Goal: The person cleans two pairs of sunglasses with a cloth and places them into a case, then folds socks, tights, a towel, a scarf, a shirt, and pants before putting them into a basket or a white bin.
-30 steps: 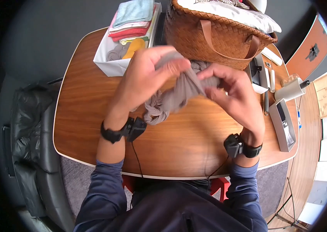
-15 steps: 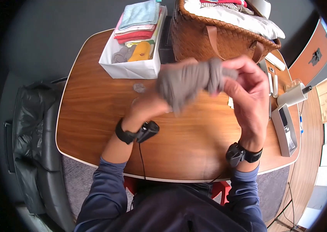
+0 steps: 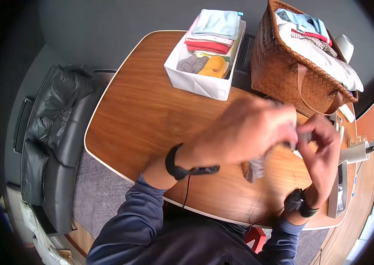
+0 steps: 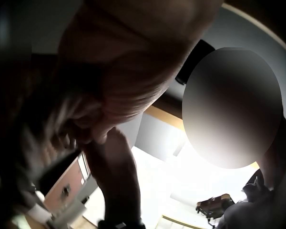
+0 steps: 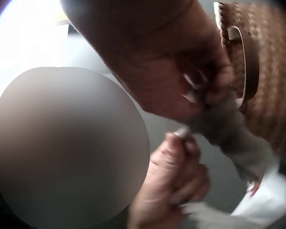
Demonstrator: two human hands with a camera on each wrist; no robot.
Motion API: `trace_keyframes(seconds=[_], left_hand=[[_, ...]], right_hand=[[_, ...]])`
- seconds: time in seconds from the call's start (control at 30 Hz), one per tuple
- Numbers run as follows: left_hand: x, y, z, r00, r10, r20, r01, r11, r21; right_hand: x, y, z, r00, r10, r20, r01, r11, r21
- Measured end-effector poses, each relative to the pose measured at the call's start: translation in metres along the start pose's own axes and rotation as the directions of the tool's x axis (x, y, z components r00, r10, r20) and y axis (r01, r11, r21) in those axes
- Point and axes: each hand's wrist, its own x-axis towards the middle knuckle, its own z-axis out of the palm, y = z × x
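Both hands meet over the right half of the table, gripping a grey cloth that is blurred and partly hidden. The left hand has its back to the head camera, and cloth hangs below it. Close by on the right, the right hand pinches a bit of the cloth between thumb and fingers. In the right wrist view the twisted cloth extends from the right hand, with the left hand below. The left wrist view is dark; the left hand covers much of it.
A white box at the table's back holds folded towels, grey items and a yellow one. Beside it stands a woven basket heaped with clothes. Small trays and a white cylinder line the right side of the wooden table.
The head view has shifted, so box and basket appear farther right. Both hands have moved right and lower in it; the left has turned its back upward, and the cloth hangs instead of lying bunched across them.
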Motion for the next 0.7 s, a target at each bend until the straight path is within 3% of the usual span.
trace_keyframes(seconds=[0.03, 0.07, 0.13, 0.17, 0.2, 0.27, 0.3, 0.33, 0.4, 0.43, 0.47, 0.5, 0.53, 0.6, 0.63, 0.67, 0.7], left_hand=[[0.005, -0.014, -0.005, 0.989, 0.097, -0.111, -0.099, 0.995, -0.017], [0.008, -0.028, -0.005, 0.992, 0.096, -0.081, -0.107, 0.985, -0.136], [0.008, -0.031, 0.018, 0.999, -0.003, -0.053, -0.015, 0.941, -0.337], [0.001, -0.034, 0.035, 1.000, 0.017, -0.004, -0.018, 0.989, -0.146], [-0.006, -0.036, 0.053, 0.998, 0.038, 0.045, -0.040, 0.998, 0.049], [-0.004, -0.011, 0.031, 0.929, -0.081, 0.360, 0.060, 0.996, 0.070], [-0.003, -0.002, 0.014, 0.968, -0.020, 0.249, -0.018, 0.988, 0.153], [-0.002, -0.003, -0.001, 0.989, 0.050, 0.141, -0.082, 0.970, 0.230], [0.006, -0.023, -0.022, 0.979, 0.166, -0.117, -0.121, 0.940, 0.319], [0.004, -0.030, -0.012, 0.991, 0.129, -0.034, -0.115, 0.954, 0.275], [-0.001, -0.040, -0.001, 0.994, 0.095, 0.051, -0.104, 0.965, 0.240], [-0.003, -0.047, 0.004, 0.989, 0.063, 0.132, -0.090, 0.973, 0.213], [0.000, -0.034, 0.012, 0.968, -0.065, 0.241, 0.005, 0.970, 0.244], [0.008, 0.004, 0.027, 0.846, -0.327, 0.421, 0.180, 0.919, 0.351], [0.008, 0.004, 0.023, 0.898, -0.286, 0.335, 0.194, 0.940, 0.282], [0.005, 0.004, 0.018, 0.934, -0.258, 0.247, 0.207, 0.955, 0.211], [0.002, 0.005, 0.013, 0.960, -0.231, 0.158, 0.210, 0.968, 0.141]], right_hand=[[-0.002, -0.005, -0.004, 0.990, 0.033, 0.138, -0.064, 0.973, 0.221], [-0.001, 0.005, -0.010, 0.962, -0.137, 0.235, 0.053, 0.941, 0.333], [-0.008, 0.013, 0.004, 0.989, -0.083, -0.123, 0.144, 0.731, 0.667], [-0.004, 0.011, 0.005, 0.966, -0.080, -0.247, 0.230, 0.707, 0.669], [0.000, 0.008, 0.010, 0.876, -0.046, -0.480, 0.287, 0.850, 0.442], [0.000, 0.012, 0.006, 0.874, -0.134, -0.467, 0.164, 0.986, 0.023], [-0.002, 0.004, 0.002, 0.917, -0.098, -0.386, 0.005, 0.972, -0.235], [-0.004, 0.001, -0.004, 0.980, 0.035, -0.198, -0.046, 0.997, -0.054], [-0.005, 0.002, -0.011, 0.981, -0.090, 0.172, 0.015, 0.920, 0.392], [-0.005, 0.002, -0.006, 0.988, -0.136, 0.075, 0.076, 0.844, 0.531], [-0.002, 0.004, 0.001, 0.992, -0.105, -0.068, 0.125, 0.824, 0.552], [-0.001, 0.006, 0.008, 0.974, -0.071, -0.213, 0.181, 0.809, 0.559], [0.001, 0.008, 0.015, 0.936, -0.037, -0.350, 0.238, 0.800, 0.552], [0.009, 0.008, 0.025, 0.825, -0.129, -0.550, 0.215, 0.972, 0.095], [0.010, 0.014, 0.017, 0.829, -0.248, -0.502, 0.167, 0.965, -0.201], [0.006, 0.010, 0.011, 0.905, -0.115, -0.410, 0.027, 0.976, -0.214], [0.003, 0.009, 0.009, 0.948, -0.017, -0.317, 0.003, 0.999, -0.043]])
